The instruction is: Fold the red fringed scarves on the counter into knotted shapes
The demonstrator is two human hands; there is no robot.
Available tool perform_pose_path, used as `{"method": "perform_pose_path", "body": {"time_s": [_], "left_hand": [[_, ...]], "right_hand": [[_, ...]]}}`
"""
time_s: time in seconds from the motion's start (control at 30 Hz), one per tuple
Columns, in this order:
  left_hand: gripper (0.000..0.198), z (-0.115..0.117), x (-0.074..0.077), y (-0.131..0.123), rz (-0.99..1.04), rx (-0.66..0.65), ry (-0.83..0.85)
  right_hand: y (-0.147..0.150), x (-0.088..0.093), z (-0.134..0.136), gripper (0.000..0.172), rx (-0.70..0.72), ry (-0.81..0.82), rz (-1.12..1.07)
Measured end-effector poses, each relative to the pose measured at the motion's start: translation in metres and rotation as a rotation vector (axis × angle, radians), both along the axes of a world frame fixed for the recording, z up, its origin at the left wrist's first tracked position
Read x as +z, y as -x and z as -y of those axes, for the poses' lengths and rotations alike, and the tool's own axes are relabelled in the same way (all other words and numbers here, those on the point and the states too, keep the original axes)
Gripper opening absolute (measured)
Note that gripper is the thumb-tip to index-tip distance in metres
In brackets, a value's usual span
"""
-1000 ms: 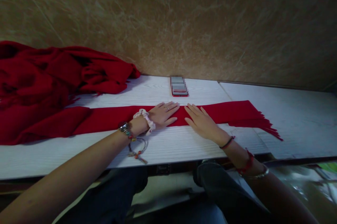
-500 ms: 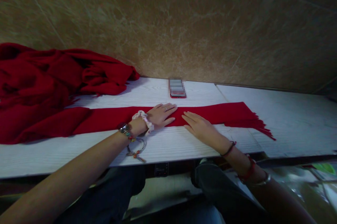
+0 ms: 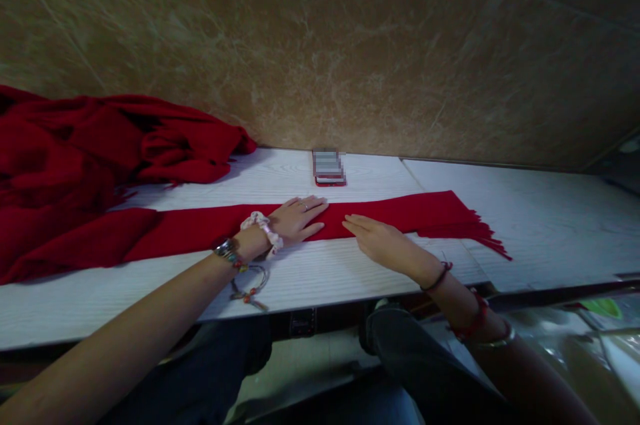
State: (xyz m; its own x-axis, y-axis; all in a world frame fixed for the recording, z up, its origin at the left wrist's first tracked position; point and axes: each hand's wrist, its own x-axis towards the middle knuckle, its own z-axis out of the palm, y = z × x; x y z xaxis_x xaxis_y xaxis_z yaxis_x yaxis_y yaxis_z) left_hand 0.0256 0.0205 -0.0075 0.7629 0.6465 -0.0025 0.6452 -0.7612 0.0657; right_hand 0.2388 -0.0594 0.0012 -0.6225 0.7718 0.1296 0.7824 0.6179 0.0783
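A red scarf (image 3: 200, 232) lies in a long narrow strip on the white wood-grained table, its fringed end at the right. My left hand (image 3: 298, 218) rests flat on the strip's middle, fingers spread, with a ring and a white scrunchie at the wrist. Just to the right, my right hand (image 3: 377, 238) touches the strip's near side with fingers stretched out and held together; its thumb is hardly visible. Neither hand grips the cloth. Leftward the strip runs into looser folds.
A heap of red cloth (image 3: 100, 138) with some fringe lies at the back left against the brown marbled wall (image 3: 320, 45). A phone (image 3: 329, 168) in a red case lies behind the strip. Below the edge of the white table (image 3: 310, 278) are my legs. Something green (image 3: 603, 307) sits at lower right.
My right hand's fingers have drawn together, and its thumb has tucked in. The left hand stays flat on the scarf. The whole view has shifted slightly.
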Motion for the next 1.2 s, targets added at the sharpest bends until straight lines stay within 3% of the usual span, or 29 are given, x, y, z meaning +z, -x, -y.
{"method": "perform_pose_path", "body": {"time_s": [0.43, 0.83, 1.2], "left_hand": [[0.05, 0.001, 0.002, -0.001, -0.006, -0.005, -0.007], [0.051, 0.001, 0.001, 0.0, -0.009, 0.001, -0.009], [0.053, 0.003, 0.002, 0.001, 0.0, -0.032, 0.003]], "right_hand": [[-0.02, -0.001, -0.002, 0.042, -0.048, 0.033, -0.074], [-0.01, -0.004, 0.0, 0.039, -0.001, -0.085, -0.048], [-0.011, -0.002, -0.004, 0.045, 0.012, -0.05, -0.054]]}}
